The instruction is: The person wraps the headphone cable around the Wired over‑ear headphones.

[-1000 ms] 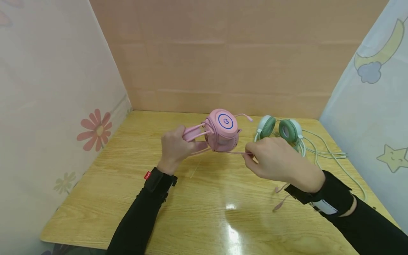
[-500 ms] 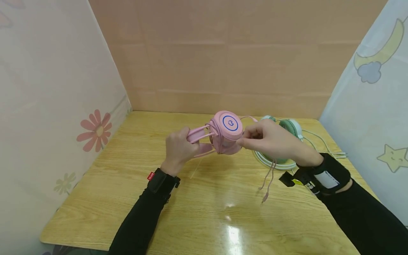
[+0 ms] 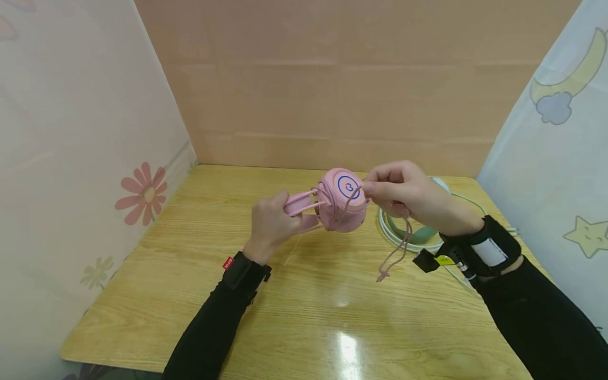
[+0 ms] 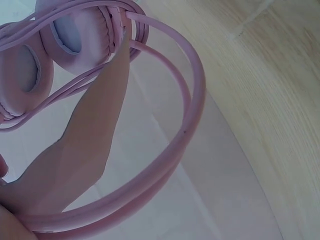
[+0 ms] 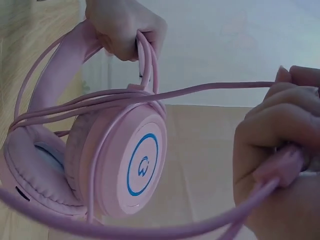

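Pink headphones are held in the air over the table, tilted, with a blue ring on the outer ear cup. My left hand grips their headband. In the left wrist view the two ear cups lie close together. Several turns of pink cable wrap around the cups. My right hand pinches a stretch of this cable, pulled taut beside the outer cup. A pink cable splitter sits inside the curled right fingers, and the plug ends dangle below that hand.
Green and white headphones with a coiled pale cable lie on the wooden table behind the right hand, partly hidden by it. A brown panel stands at the back, and patterned sheets flank both sides.
My right hand has moved up and back, carrying the pink cable from below the cups to across the outer cup. The left hand and pink headphones have shifted slightly right.
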{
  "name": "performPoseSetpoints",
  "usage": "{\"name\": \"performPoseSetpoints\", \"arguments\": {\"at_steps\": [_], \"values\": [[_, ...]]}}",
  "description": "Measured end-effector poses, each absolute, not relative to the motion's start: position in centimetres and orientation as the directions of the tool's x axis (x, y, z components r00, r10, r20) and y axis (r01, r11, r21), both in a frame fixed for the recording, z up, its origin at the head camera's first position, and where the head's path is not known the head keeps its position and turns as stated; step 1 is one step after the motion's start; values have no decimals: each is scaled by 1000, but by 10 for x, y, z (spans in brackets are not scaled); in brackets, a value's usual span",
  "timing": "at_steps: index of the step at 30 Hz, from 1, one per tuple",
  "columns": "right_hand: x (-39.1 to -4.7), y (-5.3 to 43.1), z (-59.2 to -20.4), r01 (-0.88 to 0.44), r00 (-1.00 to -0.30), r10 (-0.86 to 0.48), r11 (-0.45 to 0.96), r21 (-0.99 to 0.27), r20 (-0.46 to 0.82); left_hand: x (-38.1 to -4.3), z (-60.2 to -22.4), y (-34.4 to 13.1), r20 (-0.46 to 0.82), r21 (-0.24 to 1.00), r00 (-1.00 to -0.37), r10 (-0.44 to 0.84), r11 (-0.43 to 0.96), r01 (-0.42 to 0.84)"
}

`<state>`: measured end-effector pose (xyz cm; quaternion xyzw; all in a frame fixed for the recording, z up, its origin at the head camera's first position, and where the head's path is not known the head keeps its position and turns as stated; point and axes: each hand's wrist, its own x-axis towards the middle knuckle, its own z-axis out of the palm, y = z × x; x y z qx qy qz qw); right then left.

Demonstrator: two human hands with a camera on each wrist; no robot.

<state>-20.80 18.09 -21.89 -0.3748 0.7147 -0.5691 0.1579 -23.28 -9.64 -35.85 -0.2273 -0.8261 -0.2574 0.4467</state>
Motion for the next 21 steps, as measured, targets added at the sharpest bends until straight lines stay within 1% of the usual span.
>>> {"name": "performPoseSetpoints", "arguments": {"at_steps": [3, 6, 9, 12, 14, 17, 19, 21], "values": [[-209, 182, -217, -334, -628, -748, 10, -943, 215, -232, -357, -96, 856, 203, -490, 163, 766, 610], [-208, 182, -213, -337, -615, -763, 28, -941, 198, -230, -357, -95, 852, 194, -493, 178, 766, 613], [-206, 182, -208, -335, -615, -768, 51, -941, 177, -228, -357, -95, 843, 198, -504, 191, 760, 619], [-205, 182, -204, -347, -631, -758, 89, -934, 162, -226, -356, -95, 829, 205, -521, 203, 757, 621], [-204, 182, -201, -375, -653, -740, 136, -917, 157, -225, -356, -95, 821, 203, -528, 216, 754, 624], [-204, 180, -197, -440, -703, -693, 244, -864, 162, -224, -356, -95, 816, 194, -527, 238, 746, 637], [-204, 178, -196, -512, -715, -669, 306, -803, 201, -223, -356, -95, 815, 184, -521, 252, 741, 646], [-205, 177, -195, -593, -709, -657, 359, -720, 257, -222, -356, -95, 815, 176, -516, 263, 737, 652]]}}
